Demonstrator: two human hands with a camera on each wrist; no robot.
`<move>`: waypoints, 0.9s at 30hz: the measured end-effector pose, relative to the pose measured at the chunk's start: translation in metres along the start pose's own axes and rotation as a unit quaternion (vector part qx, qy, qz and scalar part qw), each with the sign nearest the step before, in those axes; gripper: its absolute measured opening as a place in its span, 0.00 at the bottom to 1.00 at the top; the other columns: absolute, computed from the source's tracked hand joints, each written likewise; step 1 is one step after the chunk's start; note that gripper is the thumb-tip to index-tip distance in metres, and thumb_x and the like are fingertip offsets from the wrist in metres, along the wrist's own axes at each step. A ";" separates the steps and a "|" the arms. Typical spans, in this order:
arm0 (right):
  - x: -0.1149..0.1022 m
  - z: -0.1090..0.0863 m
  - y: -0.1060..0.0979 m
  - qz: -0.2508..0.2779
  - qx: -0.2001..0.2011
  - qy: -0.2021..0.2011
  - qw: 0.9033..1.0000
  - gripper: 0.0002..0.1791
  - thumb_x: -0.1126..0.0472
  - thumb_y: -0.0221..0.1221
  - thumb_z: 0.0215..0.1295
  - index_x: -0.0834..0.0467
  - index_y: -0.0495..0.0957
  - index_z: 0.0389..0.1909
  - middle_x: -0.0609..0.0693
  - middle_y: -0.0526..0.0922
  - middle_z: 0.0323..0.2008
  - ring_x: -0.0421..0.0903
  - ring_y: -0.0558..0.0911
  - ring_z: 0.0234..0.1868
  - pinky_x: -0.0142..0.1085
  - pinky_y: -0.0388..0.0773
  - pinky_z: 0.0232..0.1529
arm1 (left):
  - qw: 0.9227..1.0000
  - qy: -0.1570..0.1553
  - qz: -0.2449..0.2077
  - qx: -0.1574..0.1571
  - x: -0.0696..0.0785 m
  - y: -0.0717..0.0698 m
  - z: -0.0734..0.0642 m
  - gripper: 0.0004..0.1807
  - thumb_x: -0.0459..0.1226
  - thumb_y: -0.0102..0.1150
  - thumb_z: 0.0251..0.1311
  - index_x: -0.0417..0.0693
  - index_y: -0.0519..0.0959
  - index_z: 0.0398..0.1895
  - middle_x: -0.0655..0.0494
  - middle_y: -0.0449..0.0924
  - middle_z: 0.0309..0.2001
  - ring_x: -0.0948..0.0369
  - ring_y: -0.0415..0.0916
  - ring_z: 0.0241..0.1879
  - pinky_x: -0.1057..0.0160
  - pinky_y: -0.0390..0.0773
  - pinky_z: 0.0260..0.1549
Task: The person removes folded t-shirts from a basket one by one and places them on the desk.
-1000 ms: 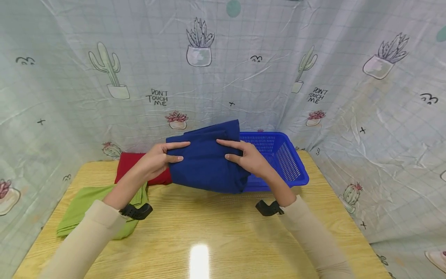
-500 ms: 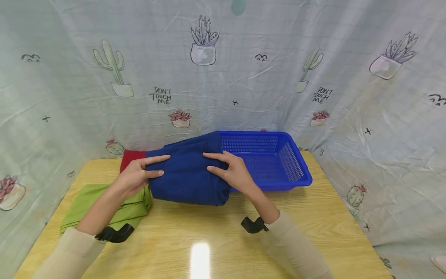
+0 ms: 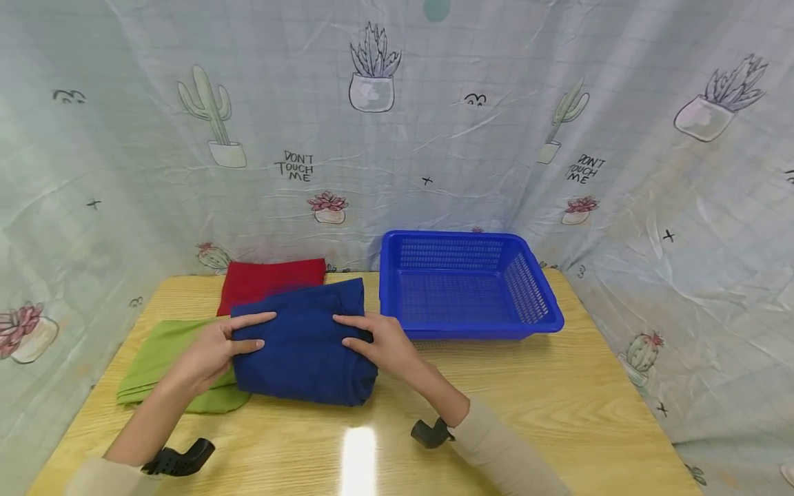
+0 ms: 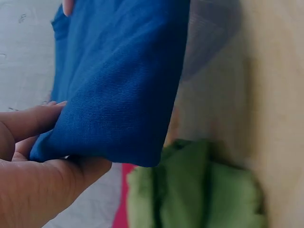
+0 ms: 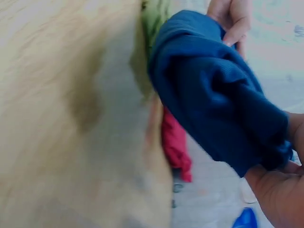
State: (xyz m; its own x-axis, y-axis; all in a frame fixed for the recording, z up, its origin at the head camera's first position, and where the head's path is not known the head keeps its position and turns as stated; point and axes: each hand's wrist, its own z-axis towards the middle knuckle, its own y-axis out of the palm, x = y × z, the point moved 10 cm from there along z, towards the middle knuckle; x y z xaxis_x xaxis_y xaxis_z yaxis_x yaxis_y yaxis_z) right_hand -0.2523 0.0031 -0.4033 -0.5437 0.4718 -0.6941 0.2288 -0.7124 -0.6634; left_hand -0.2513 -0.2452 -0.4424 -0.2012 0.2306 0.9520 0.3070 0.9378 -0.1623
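Note:
Between my two hands is a folded dark blue cloth (image 3: 300,348), several layers thick. My left hand (image 3: 207,355) pinches its left end, thumb and index finger on the near face. At the right end my right hand (image 3: 387,344) grips it the same way. The right wrist view shows rolled, bunched layers of the blue cloth (image 5: 213,90) at that end. In the left wrist view the blue cloth (image 4: 118,90) has a smooth folded edge, held above the table. A folded red cloth (image 3: 273,275) and a folded green cloth (image 3: 164,351) lie partly behind it.
A blue perforated plastic basket (image 3: 471,331) stands at the back right of the wooden table (image 3: 527,406). Behind the table hangs a pale curtain (image 3: 428,145) printed with cacti. Black wrist mounts (image 3: 180,460) sit on both wrists.
Both hands have carried the blue cloth left and toward the body, away from in front of the basket. The basket's left side now shows, and more of the red cloth's top.

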 end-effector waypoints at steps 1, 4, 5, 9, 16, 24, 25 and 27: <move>0.004 -0.001 0.004 -0.012 -0.011 0.004 1.000 0.24 0.60 0.64 0.70 0.50 0.78 0.67 0.52 0.84 0.55 0.38 0.74 0.33 0.28 0.72 0.33 | 1.000 -0.004 0.004 -0.003 -0.005 0.003 0.001 0.32 0.33 0.62 0.68 0.49 0.69 0.75 0.35 0.68 0.70 0.63 0.48 0.09 0.66 0.56 0.11; 0.021 -0.007 0.014 -0.054 -0.034 0.026 0.998 0.25 0.62 0.63 0.71 0.51 0.77 0.68 0.52 0.84 0.50 0.39 0.70 0.30 0.28 0.69 0.31 | 1.000 -0.010 -0.006 -0.021 -0.016 0.018 0.008 0.33 0.31 0.61 0.69 0.45 0.66 0.76 0.31 0.58 0.75 0.65 0.49 0.10 0.68 0.56 0.13; 0.026 -0.009 0.017 -0.069 -0.039 0.033 0.996 0.25 0.63 0.63 0.71 0.51 0.77 0.68 0.52 0.84 0.48 0.39 0.70 0.30 0.28 0.69 0.32 | 1.000 -0.009 -0.011 -0.028 -0.018 0.024 0.011 0.33 0.30 0.61 0.68 0.43 0.65 0.76 0.32 0.49 0.78 0.65 0.51 0.12 0.67 0.56 0.14; 0.043 -0.020 0.025 -0.123 -0.056 0.042 0.990 0.25 0.65 0.62 0.71 0.52 0.76 0.69 0.55 0.82 0.48 0.43 0.77 0.34 0.30 0.75 0.35 | 0.999 -0.013 -0.011 -0.037 -0.027 0.042 0.023 0.32 0.27 0.59 0.68 0.39 0.66 0.75 0.32 0.39 0.79 0.68 0.65 0.19 0.68 0.65 0.18; 0.072 -0.033 0.035 -0.131 -0.065 0.091 0.985 0.24 0.68 0.60 0.72 0.57 0.76 0.68 0.62 0.82 0.57 0.45 0.84 0.35 0.32 0.79 0.39 | 0.998 -0.018 0.038 -0.055 -0.044 0.066 0.039 0.29 0.26 0.57 0.69 0.36 0.68 0.73 0.29 0.57 0.73 0.49 0.81 0.55 0.56 0.83 0.48; 0.075 -0.032 0.035 -0.113 -0.069 0.091 0.987 0.24 0.66 0.58 0.74 0.57 0.75 0.69 0.68 0.74 0.63 0.47 0.85 0.41 0.38 0.82 0.45 | 0.998 -0.013 0.053 -0.044 -0.048 0.062 0.044 0.28 0.27 0.58 0.70 0.37 0.69 0.72 0.31 0.59 0.72 0.47 0.81 0.53 0.54 0.84 0.47; 0.076 -0.033 0.035 -0.105 -0.074 0.097 0.987 0.23 0.64 0.57 0.75 0.56 0.74 0.70 0.68 0.73 0.65 0.50 0.85 0.45 0.40 0.82 0.48 | 0.997 -0.008 0.061 -0.043 -0.046 0.061 0.043 0.27 0.28 0.58 0.70 0.37 0.69 0.72 0.31 0.59 0.72 0.45 0.80 0.55 0.54 0.83 0.49; 0.079 -0.038 0.034 -0.083 -0.093 0.119 0.985 0.24 0.58 0.54 0.78 0.54 0.72 0.72 0.66 0.71 0.68 0.54 0.82 0.57 0.45 0.79 0.57 | 0.993 0.013 0.114 -0.037 -0.038 0.058 0.038 0.27 0.32 0.58 0.72 0.37 0.70 0.72 0.31 0.61 0.71 0.42 0.76 0.58 0.52 0.81 0.51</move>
State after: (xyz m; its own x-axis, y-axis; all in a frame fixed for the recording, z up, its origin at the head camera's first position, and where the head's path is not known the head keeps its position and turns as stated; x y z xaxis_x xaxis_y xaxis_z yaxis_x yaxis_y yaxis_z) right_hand -0.2570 0.0356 -0.4916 -0.3863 0.6974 -0.6036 0.3090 -0.5188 -0.7971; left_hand -0.2604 -0.1895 -0.4982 -0.0943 0.4270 0.8993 0.4099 0.8399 -0.3558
